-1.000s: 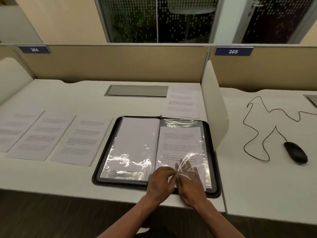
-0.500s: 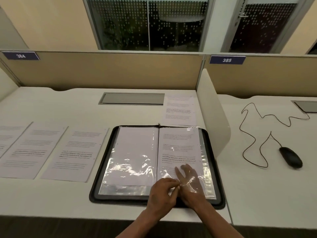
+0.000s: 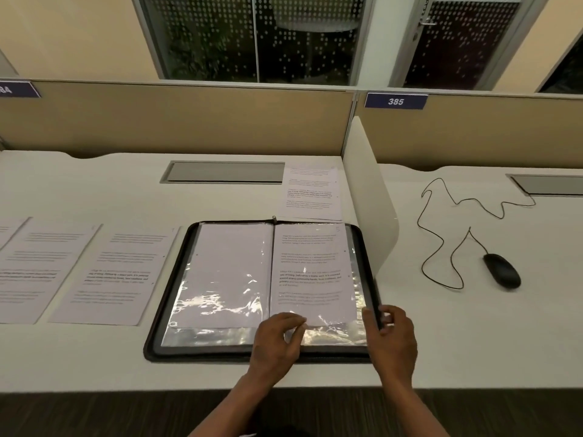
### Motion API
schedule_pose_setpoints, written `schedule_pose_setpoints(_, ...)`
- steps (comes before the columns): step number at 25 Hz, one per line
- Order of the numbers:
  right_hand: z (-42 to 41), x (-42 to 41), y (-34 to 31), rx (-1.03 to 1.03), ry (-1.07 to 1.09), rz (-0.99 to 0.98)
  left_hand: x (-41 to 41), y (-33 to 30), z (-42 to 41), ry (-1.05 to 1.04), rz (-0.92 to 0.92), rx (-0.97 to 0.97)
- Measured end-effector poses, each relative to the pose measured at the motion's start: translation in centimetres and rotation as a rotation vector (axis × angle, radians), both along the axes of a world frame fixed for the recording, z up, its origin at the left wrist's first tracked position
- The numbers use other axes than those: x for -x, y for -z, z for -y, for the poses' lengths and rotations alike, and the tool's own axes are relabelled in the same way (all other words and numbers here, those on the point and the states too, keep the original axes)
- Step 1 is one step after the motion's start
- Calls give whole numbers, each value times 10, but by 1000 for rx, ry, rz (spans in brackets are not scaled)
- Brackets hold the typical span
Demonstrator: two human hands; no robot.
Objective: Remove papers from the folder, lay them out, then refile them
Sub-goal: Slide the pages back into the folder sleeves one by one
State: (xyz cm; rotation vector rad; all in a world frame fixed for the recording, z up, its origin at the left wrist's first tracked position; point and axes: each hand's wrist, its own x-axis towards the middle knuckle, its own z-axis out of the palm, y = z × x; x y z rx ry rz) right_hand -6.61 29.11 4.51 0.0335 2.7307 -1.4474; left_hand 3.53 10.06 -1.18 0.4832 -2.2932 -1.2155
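Observation:
A black zip folder [image 3: 170, 298] lies open on the desk with clear plastic sleeves on both sides. A printed sheet [image 3: 310, 272] sits in the right sleeve and a blank-looking sheet [image 3: 230, 272] in the left. My left hand [image 3: 277, 342] pinches the near edge of the right sleeve at the sheet's bottom. My right hand [image 3: 391, 339] grips the folder's right edge near its front corner. Several printed papers lie flat on the desk to the left [image 3: 116, 275], and another paper [image 3: 312, 192] lies behind the folder.
A white divider panel [image 3: 369, 200] stands just right of the folder. Beyond it, on the neighbouring desk, lie a black mouse [image 3: 501, 271] and its looping cable [image 3: 441, 234]. A grey cable hatch [image 3: 225, 172] is set in the desk behind the folder.
My right hand has left the inside of the right sleeve and moved right to the folder's edge. The sheet now sits deeper in the sleeve. My left hand stays at the sleeve's near edge.

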Motion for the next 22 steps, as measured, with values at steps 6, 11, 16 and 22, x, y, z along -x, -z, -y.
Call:
schedule_pose_setpoints(6,21,23,9,228,-132,377,-3,-4,-6,-7,58,2)
schedule_pose_setpoints(11,45,16,-18,489,-199,341,-4,-32,-29,64,154,130)
schedule_pose_setpoints(16,93,-12,-55,673,-536,289,2,-67,-31,-270,-43,-27)
schedule_pose_setpoints(22,115,-10,-28,261,-638,220,-43,-87,41,-506,-48,-278)
